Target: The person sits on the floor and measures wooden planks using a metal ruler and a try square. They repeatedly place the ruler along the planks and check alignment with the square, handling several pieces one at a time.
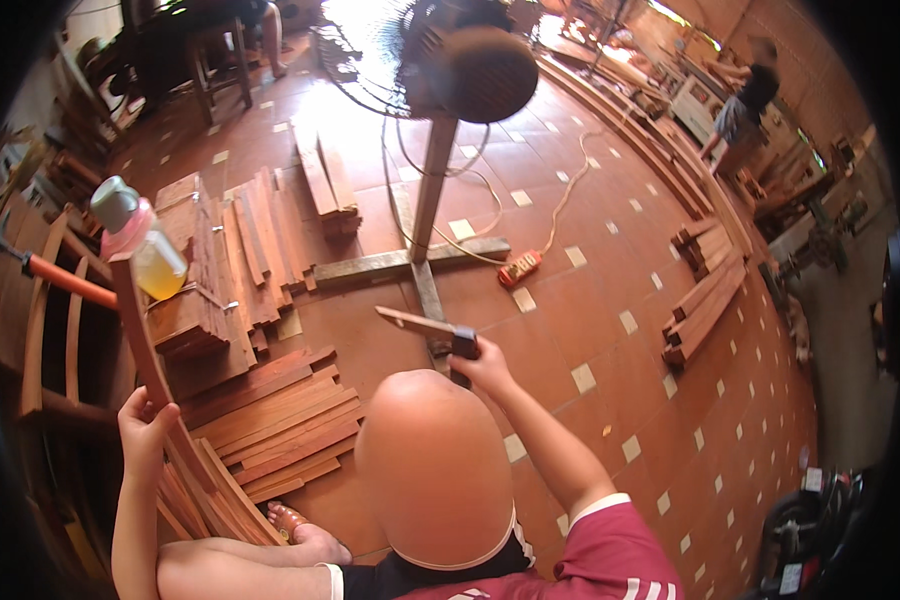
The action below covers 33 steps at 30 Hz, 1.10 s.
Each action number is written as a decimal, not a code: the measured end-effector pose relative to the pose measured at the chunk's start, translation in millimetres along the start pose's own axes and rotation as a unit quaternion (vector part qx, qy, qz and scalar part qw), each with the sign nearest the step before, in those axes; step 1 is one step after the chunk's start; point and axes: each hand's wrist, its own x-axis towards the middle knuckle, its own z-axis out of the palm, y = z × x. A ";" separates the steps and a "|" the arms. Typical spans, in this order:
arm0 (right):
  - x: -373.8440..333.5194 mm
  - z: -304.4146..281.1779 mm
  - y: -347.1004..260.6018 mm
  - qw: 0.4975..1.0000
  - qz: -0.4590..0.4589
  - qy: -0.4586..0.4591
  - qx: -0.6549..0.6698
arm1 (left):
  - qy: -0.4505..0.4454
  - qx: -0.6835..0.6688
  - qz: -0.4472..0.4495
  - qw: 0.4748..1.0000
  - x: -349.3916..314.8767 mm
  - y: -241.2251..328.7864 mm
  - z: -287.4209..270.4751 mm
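At the left, my left hand [146,425] is closed around a long reddish-brown wooden slat [142,335], which stands up at a slant. My right hand [485,368], just beyond my raised knee, grips a tool with a black block-like handle [464,342]. A thin brown flat piece [415,322] extends from that handle toward the left; its exact kind is unclear. Beneath and beside the slat lie several cut wooden strips [290,420] on the tiled floor. Close behind the slat's upper end is a clear bottle [160,262] of yellow liquid with a grey cap.
A fan [485,75] stands ahead on a cross-shaped wooden base [370,265]. Its cable leads near an orange power strip [520,268]. Wood stacks [705,290] lie at the right and left. An orange-handled tool [70,280] sits at left. Another person [750,95] stands far right.
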 end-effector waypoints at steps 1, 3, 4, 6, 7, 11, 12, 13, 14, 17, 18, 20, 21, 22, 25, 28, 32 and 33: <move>-24.8 -6.4 34.4 0.999 0.030 0.024 -0.015 | 0.007 0.007 -0.007 1.000 0.5 -3.5 -2.0; -76.6 -16.2 91.3 0.991 0.122 0.058 -0.009 | 0.011 0.009 -0.015 1.000 3.0 -8.6 -3.1; -104.0 -20.7 116.7 0.980 0.184 0.069 0.015 | 0.012 0.009 -0.020 1.000 4.7 -9.3 -0.9; -152.1 -32.0 180.9 0.965 0.222 0.123 0.066 | 0.008 0.008 -0.024 1.000 13.5 -8.7 9.6; -168.0 -32.3 192.7 0.944 0.277 0.138 0.118 | 0.009 0.005 -0.028 1.000 14.5 -9.8 11.5; -190.7 -51.0 203.5 0.889 0.444 0.074 0.081 | 0.003 0.002 -0.020 1.000 20.0 -6.7 27.9; -190.4 -59.9 205.4 0.877 0.479 0.031 0.031 | -0.001 0.006 -0.023 1.000 21.0 -6.4 29.9; -203.9 -69.9 246.6 0.899 0.434 0.037 0.051 | -0.019 0.003 -0.026 0.999 30.6 -10.0 36.4; -198.7 -74.8 249.3 0.900 0.437 0.007 -0.008 | -0.022 0.007 -0.025 0.999 31.8 -9.7 38.1; -163.2 -90.8 207.5 0.839 0.508 -0.117 -0.157 | -0.028 0.016 -0.003 0.999 23.6 2.9 44.5; -156.6 -103.8 204.8 0.836 0.502 -0.103 -0.197 | -0.034 0.018 0.006 0.999 23.3 5.1 46.4; -138.8 -121.8 189.5 0.828 0.480 -0.083 -0.278 | -0.038 0.038 -0.010 0.999 21.0 3.8 44.4; -138.6 -117.7 173.4 0.831 0.414 -0.001 -0.372 | -0.038 0.041 -0.019 0.998 19.3 1.3 42.4; -130.6 -119.7 178.4 0.830 0.398 0.030 -0.389 | -0.038 0.044 -0.027 0.998 18.4 0.1 41.1; -120.8 -124.9 184.1 0.827 0.374 0.085 -0.412 | -0.038 0.017 -0.008 0.999 15.4 2.5 46.9; -116.9 -124.2 188.8 0.829 0.383 0.085 -0.398 | -0.041 0.022 -0.021 0.999 12.7 10.0 45.3; -113.9 -125.4 202.3 0.829 0.401 0.063 -0.384 | -0.033 0.005 -0.020 0.999 8.8 12.0 41.5; -115.2 -125.1 205.1 0.830 0.398 0.066 -0.385 | -0.033 0.003 -0.019 0.999 8.5 12.7 41.0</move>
